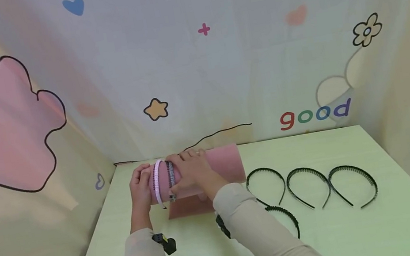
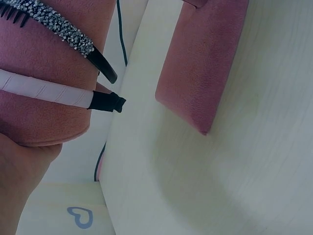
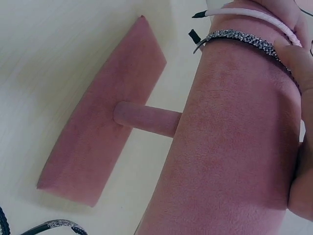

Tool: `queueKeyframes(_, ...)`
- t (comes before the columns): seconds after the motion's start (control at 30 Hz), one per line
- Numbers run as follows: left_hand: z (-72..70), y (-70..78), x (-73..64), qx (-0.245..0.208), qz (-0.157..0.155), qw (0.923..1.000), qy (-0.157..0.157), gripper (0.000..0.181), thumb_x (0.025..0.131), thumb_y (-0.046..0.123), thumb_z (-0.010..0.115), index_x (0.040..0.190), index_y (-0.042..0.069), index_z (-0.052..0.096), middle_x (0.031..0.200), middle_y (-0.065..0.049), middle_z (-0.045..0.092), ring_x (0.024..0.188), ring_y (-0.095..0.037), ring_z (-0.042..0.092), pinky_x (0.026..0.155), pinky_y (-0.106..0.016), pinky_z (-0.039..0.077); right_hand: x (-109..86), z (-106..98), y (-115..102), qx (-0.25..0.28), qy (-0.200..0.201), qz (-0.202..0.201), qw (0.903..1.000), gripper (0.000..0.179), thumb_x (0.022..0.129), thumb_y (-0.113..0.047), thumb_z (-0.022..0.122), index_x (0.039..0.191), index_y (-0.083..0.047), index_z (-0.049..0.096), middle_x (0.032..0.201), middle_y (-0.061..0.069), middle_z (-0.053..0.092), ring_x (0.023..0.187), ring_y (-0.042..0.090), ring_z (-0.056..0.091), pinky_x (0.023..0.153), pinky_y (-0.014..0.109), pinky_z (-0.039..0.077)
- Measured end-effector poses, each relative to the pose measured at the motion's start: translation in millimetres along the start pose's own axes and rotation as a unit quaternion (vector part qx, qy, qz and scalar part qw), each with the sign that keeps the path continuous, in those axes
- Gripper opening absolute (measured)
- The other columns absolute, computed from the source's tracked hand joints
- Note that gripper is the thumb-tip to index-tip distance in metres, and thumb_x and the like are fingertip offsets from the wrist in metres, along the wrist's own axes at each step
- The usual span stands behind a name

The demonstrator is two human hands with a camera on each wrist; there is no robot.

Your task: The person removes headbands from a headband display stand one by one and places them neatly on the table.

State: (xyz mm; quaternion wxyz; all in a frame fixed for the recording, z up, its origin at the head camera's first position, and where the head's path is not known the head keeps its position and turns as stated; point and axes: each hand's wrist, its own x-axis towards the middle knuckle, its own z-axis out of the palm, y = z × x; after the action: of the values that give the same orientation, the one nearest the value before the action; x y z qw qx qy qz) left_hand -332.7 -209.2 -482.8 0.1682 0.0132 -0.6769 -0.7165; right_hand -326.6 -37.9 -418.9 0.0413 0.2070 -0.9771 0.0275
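Left of frame centre, left hand (image 1: 140, 187) grips the left end of pink roll (image 1: 227, 164), long axis across the frame; next, lilac headband (image 1: 156, 183), then glittery headband (image 1: 171, 174), held between thumb and fingers of the nearer right hand (image 1: 194, 171). Its far end is hidden; black headband (image 1: 292, 217), lower centre-right, is partly covered by right sleeve (image 1: 262, 226).

Gap under pink roll (image 3: 230, 147) seemingly passable — stem (image 3: 151, 120) blocks middle, black headbands (image 1: 304, 169) right.
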Motion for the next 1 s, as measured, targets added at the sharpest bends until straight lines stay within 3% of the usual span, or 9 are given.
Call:
queueKeyframes(0.47, 0.5, -1.8, -0.1, 0.006, -0.007, 0.9999, 0.007, 0.021, 0.086, 0.021, 0.05, 0.104, 0.01, 0.055, 0.099, -0.001, 0.054, 0.086, -0.017, 0.048, 0.072, -0.029, 0.038, -11.0, 1.6, 6.3, 0.016, 0.02, 0.007, 0.9996, 0.091, 0.055, -0.073, 0.054, 0.131, -0.033, 0.021, 0.127, -0.003, 0.035, 0.117, 0.022, 0.026, 0.095, 0.05, 0.008)
queueKeyframes(0.73, 1.1, 7.7, -5.0, 0.004, -0.01, 0.9999, 0.007, 0.024, 0.086, 0.018, 0.049, 0.106, 0.005, 0.053, 0.097, 0.0, 0.054, 0.084, -0.016, 0.048, 0.071, -0.028, 0.037, -8.4, 1.4, 8.8, 0.055, 0.03, 0.013, 0.998, 0.067, 0.071, -0.067, 0.043, 0.126, -0.032, 0.029, 0.126, -0.003, 0.038, 0.118, 0.019, 0.028, 0.096, 0.049, 0.005)
queueKeyframes(1.0, 5.4, 17.2, -9.0, 0.011, -0.005, 0.9999, 0.003, 0.024, 0.087, 0.015, 0.048, 0.106, 0.001, 0.052, 0.097, -0.001, 0.053, 0.086, -0.016, 0.047, 0.073, -0.028, 0.036, -10.8, 1.7, 14.4, 0.001, 0.022, -0.013, 0.9997, 0.07, 0.072, -0.07, 0.037, 0.132, -0.037, 0.021, 0.128, -0.001, 0.035, 0.118, 0.021, 0.026, 0.094, 0.051, 0.011)
